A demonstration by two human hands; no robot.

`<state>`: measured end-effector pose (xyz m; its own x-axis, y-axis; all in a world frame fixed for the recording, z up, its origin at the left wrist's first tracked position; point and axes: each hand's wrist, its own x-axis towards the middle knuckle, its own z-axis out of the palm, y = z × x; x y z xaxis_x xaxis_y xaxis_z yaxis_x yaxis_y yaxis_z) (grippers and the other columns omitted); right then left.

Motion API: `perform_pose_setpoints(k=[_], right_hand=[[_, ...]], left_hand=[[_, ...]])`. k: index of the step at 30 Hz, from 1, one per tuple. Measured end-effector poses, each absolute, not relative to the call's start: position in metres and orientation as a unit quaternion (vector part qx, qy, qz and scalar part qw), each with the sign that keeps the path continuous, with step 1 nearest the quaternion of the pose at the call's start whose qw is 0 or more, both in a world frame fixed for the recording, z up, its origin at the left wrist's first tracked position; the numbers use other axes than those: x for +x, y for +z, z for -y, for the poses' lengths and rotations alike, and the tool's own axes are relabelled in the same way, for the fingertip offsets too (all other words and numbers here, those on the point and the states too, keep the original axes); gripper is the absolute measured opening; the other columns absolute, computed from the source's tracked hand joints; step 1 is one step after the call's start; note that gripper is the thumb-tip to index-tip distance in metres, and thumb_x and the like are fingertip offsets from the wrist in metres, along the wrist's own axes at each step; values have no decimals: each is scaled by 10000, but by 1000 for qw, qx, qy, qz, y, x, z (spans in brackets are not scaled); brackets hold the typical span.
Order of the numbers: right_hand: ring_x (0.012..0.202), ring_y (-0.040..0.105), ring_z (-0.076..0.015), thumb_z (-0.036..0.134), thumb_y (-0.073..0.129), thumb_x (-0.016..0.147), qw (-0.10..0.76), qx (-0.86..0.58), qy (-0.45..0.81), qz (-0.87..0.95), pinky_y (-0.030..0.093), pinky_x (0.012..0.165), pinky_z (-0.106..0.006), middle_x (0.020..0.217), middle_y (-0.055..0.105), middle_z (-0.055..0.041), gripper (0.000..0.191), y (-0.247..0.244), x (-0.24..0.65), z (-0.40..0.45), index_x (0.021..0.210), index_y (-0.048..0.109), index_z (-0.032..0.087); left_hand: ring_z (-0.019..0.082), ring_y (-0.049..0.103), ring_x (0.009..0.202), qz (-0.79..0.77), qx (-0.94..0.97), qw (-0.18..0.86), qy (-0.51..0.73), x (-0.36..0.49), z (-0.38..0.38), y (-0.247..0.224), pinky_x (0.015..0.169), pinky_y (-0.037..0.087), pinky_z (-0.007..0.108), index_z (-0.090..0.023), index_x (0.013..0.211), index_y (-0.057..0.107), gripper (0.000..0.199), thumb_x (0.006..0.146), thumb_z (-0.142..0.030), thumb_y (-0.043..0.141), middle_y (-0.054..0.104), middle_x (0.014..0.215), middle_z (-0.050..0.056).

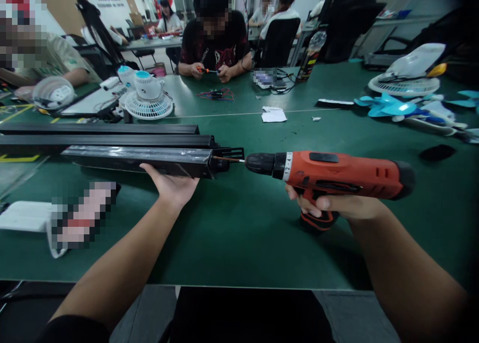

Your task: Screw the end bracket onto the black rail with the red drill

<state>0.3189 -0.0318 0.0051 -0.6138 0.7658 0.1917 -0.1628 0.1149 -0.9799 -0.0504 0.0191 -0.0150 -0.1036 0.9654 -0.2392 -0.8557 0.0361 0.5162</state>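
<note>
A red and black power drill [344, 171] is in my right hand [333, 203], its fingers wrapped round the handle. From the black chuck a thin bit [234, 159] points left at the end of a long black bar [142, 158] with shiny film on top. The bit's tip lies at the bar's end fitting; whether it touches cannot be told. My left hand [174, 186] holds the bar from below near that end, thumb along its front side and other fingers hidden beneath it. Two more black bars [101, 129] lie behind, parallel to it.
White fans [148, 103] stand at the back left, and blue fan blades [389, 105] lie at the right. A phone [88, 213] is at the front left. Paper scraps [274, 115], wires [217, 94] and a bottle [312, 56] are farther back. Across the table a person holds a screwdriver.
</note>
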Motion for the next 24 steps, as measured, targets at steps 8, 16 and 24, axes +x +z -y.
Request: perform_pose_setpoints(k=[8,16,24], right_hand=[[541,608,-107,500,975,939,356,-264,630,637,571,499,-235,852,761,-23,378,3,322,33,1155,855,214],[560,625,-99,433,982,947,369,-245,640,628,581,510,-211,878,767,-20,317,6,318,34,1175,886,236],[547,620,-104,466,989,939,363,-258,638,628,585,499,-226,868,751,-19,356,5,321,34,1154,868,209]], left_hand=[[398,526,1701,-262,100,672,685,-52,-20,-17,1290,568,554,-371,1767,544,1081,984,-1062,263,667,1740,110],[400,534,1696,-249,98,680,683,-55,-22,-22,1294,563,548,-398,1790,510,1087,966,-1075,297,656,1754,104],[395,569,1671,-244,93,687,678,-58,-22,-23,1277,575,539,-381,1777,522,1083,966,-1074,337,659,1749,116]])
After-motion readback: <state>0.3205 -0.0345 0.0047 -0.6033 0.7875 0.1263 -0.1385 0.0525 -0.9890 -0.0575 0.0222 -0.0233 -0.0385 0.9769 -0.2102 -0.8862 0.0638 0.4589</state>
